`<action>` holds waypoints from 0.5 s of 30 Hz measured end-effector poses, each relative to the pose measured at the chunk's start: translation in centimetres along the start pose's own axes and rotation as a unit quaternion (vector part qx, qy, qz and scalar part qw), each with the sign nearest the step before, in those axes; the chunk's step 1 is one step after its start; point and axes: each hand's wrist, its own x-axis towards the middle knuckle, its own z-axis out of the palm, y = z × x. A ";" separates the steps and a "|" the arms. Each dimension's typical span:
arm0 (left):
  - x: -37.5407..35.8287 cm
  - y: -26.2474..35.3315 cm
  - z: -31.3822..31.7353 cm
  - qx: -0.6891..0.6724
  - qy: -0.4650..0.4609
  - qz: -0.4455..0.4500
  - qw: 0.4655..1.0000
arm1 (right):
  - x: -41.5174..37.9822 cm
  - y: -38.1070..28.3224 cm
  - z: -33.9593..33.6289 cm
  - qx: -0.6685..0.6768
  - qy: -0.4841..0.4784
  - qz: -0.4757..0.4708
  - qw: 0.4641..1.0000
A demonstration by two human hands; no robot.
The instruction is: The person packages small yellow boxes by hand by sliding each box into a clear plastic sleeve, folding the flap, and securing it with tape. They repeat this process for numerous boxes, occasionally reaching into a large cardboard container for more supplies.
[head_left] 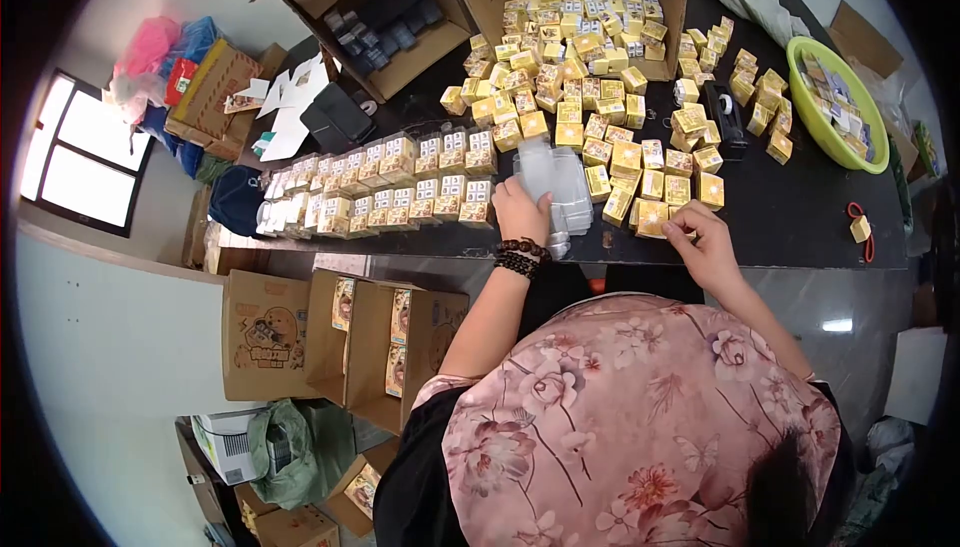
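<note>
**Little yellow boxes [651, 217] and clear plastic [571, 189]**

The left hand [520, 213] curls over the plastic at its 1 o'clock; I can't tell if it grips any. On the right hand [706, 238], thumb and finger nearly meet beside a box at 10 o'clock; I can't tell if they pinch it.

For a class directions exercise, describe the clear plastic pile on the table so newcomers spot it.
Start with the black table and follow its near edge to the left hand. At that hand, between box rows and loose yellow boxes, lies the clear plastic pile. Unlike those boxes, it looks colourless and see-through.
</note>
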 end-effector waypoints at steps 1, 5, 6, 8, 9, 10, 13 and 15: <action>0.0 0.0 -0.1 0.006 0.072 0.041 0.997 | 0.0 0.1 0.0 0.000 -0.001 -0.003 1.000; -1.2 3.2 -2.3 -0.328 0.036 0.019 0.944 | 1.0 0.6 1.8 0.080 0.018 0.022 0.996; -2.2 4.8 -3.0 -0.422 -0.011 0.001 0.906 | 1.2 0.4 2.6 0.180 0.042 0.073 0.980; -4.1 7.3 -3.9 -0.590 -0.136 -0.034 0.795 | 1.9 -0.1 3.3 0.282 -0.027 0.116 0.952; -4.4 8.2 -4.9 -0.420 -0.072 0.087 0.901 | 2.2 -0.4 3.5 0.379 -0.095 0.154 0.907; -4.3 9.0 -6.0 -0.228 -0.005 0.207 0.951 | 2.3 -0.8 3.6 0.406 -0.115 0.144 0.895; -3.7 9.7 -9.0 -0.043 0.053 0.271 0.960 | 1.7 -2.4 2.3 0.230 -0.143 -0.015 0.963; -3.9 9.3 -9.2 -0.054 0.048 0.299 0.951 | 0.9 -2.7 1.6 0.148 -0.151 -0.010 0.977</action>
